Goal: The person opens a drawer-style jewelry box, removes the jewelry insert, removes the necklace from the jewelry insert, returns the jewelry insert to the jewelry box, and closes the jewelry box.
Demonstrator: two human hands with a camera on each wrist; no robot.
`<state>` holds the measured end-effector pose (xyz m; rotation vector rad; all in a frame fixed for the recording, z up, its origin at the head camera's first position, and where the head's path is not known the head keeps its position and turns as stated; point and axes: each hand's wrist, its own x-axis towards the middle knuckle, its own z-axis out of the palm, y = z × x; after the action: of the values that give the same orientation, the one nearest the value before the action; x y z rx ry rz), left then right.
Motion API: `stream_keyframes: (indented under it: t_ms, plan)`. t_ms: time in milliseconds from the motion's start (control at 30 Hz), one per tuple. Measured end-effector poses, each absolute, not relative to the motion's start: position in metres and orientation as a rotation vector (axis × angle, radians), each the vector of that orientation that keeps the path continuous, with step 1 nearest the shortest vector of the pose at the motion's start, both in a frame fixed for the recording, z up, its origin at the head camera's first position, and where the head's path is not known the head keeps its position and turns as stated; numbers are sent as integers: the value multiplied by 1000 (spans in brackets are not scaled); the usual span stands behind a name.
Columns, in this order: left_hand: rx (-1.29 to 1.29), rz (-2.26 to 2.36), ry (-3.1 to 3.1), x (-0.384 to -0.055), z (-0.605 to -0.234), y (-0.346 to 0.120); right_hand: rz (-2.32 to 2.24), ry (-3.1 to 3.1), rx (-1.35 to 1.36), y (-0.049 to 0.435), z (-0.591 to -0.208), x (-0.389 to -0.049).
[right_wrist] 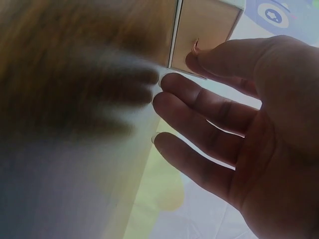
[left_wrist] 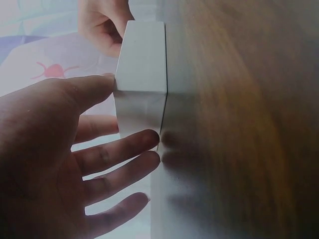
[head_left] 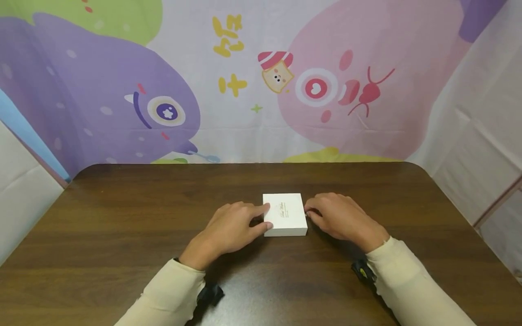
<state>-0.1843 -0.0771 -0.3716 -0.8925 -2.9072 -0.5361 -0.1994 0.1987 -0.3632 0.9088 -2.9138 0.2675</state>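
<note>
A flat white box (head_left: pixel 284 213) with small dark lettering on its lid lies on the table between both hands. At its left edge, my left hand (head_left: pixel 234 226) rests its thumb and index finger on the lid. The left wrist view shows the other left fingers spread, nearly straight, beside the box's shaded left side (left_wrist: pixel 142 112). My right hand (head_left: pixel 340 217) is at the box's right end, where thumb and index finger pinch a small pull tab, mostly hidden by the fingertips. In the right wrist view its other fingers (right_wrist: pixel 199 114) extend loosely below that tan-looking end face (right_wrist: pixel 204 30).
The dark brown wooden table (head_left: pixel 122 253) has rounded far corners. Behind it hangs a cloth (head_left: pixel 261 136) printed with cartoon figures, and pale cloth (head_left: pixel 485 113) covers the right side. Black straps with small devices (head_left: pixel 210 294) sit under both cream sleeves.
</note>
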Motion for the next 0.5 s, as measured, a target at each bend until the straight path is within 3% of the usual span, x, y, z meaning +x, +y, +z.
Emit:
stream_keyframes:
  t_ms: [500]
  plan:
    - [-880,-534,-2915,-184,-371,-77,244,-2922,882,198,-364,-199]
